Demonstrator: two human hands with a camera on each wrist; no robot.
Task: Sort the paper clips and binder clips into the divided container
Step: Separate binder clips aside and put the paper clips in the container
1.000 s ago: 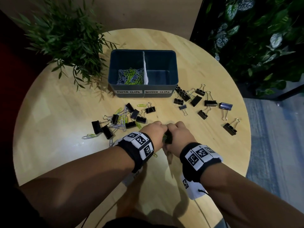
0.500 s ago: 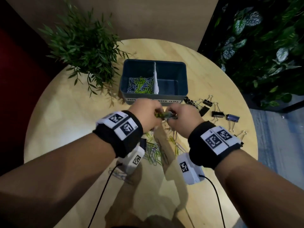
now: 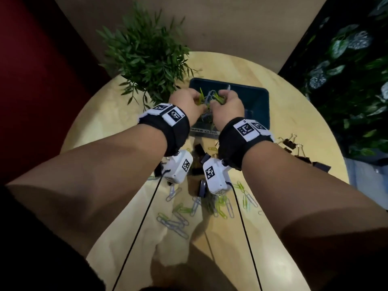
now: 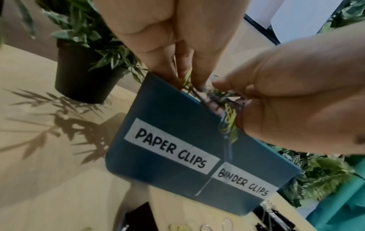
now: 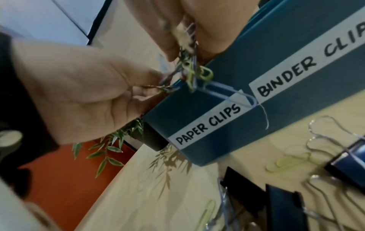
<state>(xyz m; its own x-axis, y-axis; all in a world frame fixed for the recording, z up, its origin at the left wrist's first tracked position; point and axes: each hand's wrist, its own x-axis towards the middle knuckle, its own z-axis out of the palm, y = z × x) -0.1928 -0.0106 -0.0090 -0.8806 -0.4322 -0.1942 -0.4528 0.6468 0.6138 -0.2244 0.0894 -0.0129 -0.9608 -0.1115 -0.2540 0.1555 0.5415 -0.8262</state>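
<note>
A dark blue divided container (image 3: 259,106) labelled PAPER CLIPS and BINDER CLIPS stands at the table's far side. My left hand (image 3: 195,101) and right hand (image 3: 220,101) are together above its left compartment, both gripping one tangled bunch of green and lilac paper clips (image 3: 210,97). In the left wrist view the bunch (image 4: 229,115) hangs at the container's front rim (image 4: 168,125). In the right wrist view a lilac clip (image 5: 227,93) dangles over the label. Loose paper clips (image 3: 180,219) lie near me, and black binder clips (image 3: 294,145) lie to the right.
A potted plant (image 3: 144,57) stands just left of the container, its leaves close to my left hand. More black binder clips (image 3: 199,152) lie under my wrists in front of the container. The round wooden table (image 3: 100,122) ends near the binder clips on the right.
Both hands have risen from the table near me with the bunch of paper clips and moved forward to above the container's left compartment.
</note>
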